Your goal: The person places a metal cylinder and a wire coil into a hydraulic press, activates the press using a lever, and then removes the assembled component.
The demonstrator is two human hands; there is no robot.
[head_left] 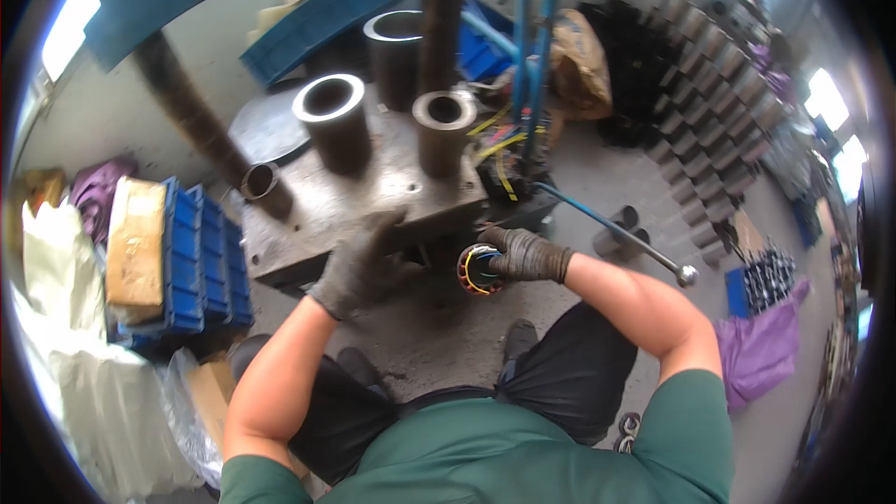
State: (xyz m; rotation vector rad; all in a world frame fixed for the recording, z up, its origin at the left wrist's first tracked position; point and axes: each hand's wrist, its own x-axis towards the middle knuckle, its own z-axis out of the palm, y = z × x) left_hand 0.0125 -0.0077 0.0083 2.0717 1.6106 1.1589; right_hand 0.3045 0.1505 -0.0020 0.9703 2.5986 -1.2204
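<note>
In my gloved right hand (527,255) is a round wound stator (478,271), a ring with reddish slots and yellow and white wires. My fingers close round its right side, and it hangs in front of the steel table (322,241). My left hand (357,266), in a grey work glove, is raised at the table's front edge, somewhat blurred. Its fingers stretch forward with nothing seen in them. On the table stand a thick metal sleeve (334,131), a narrower sleeve (442,145) under a vertical rod, and a small tube (266,190).
Another big cylinder (396,61) stands at the table's back. A blue lever with a ball end (687,275) juts out on the right. Stacked metal cylinders (714,103) line the right side. Blue crates (201,257) stand left, and a purple bag (765,350) lies right.
</note>
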